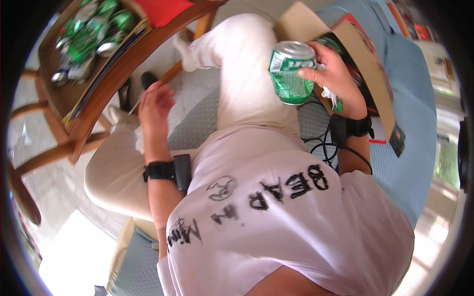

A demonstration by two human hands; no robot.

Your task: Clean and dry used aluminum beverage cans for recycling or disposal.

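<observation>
A dented green-and-silver drink can [292, 76] is in my right hand [335, 74], held upright above my right thigh with the thumb across its side. Something white and crumpled, perhaps tissue [329, 95], shows below the fingers of that hand. My left hand [155, 107] is raised over my left leg, fingers loosely bent and nothing visible in it. Close beyond the right hand stands an open cardboard box [364, 70] with dark and green items inside, partly hidden by the hand and the flaps.
Several crushed cans [90, 33] lie in a cardboard tray [46, 74] at the upper left, beside a curved wooden edge [111, 70]. A red sheet [163, 11] is near it. Blue upholstery [411, 92] lies under the box. A black cable [324, 148] loops by my right forearm.
</observation>
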